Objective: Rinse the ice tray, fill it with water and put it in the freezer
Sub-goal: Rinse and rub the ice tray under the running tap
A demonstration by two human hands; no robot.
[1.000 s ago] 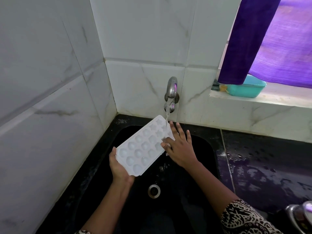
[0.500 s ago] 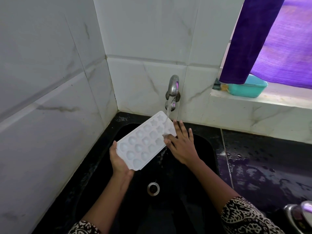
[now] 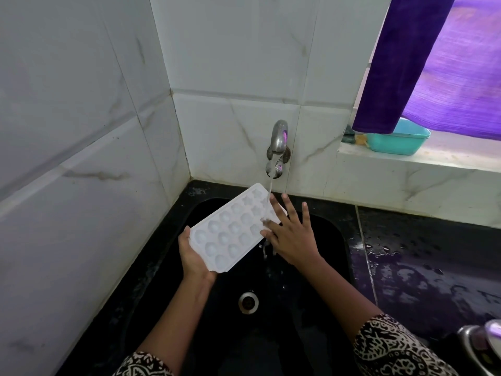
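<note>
Change: little over the last second. The tray (image 3: 233, 229) keeps the same tilt under the tap (image 3: 278, 147), and the water (image 3: 269, 191) has been running throughout. The right hand (image 3: 292, 234) has shifted only slightly over the tray's far right corner.
Meaning: judged to be mid-rinse, with the right hand rubbing the cavities. Filling and the freezer are not yet begun.
Tray place: centre of frame, held above the black sink (image 3: 336, 253). Its far end is up by the tap and its near end lower, towards lower left, cavities facing up.
Water: a thin stream lands on the far right corner, runs off beside the right hand and drips into the sink above the drain (image 3: 248, 302).
Left hand (image 3: 195, 256): cups the tray's near short end from below and the side, with the palm wrapped on the edge. It carries the tray alone.
Right hand: flat, with fingers (image 3: 305, 213) straight and spread, laid on the far right corner in the stream. It holds nothing, and the thumb lies along the tray's long edge.
Arms: both forearms come up from the bottom edge, with a patterned sleeve (image 3: 393, 348) at lower right.
Risk (judgement): the tray is wet and held one-handed, so it may slip. It must be levelled before it will hold water.
</note>
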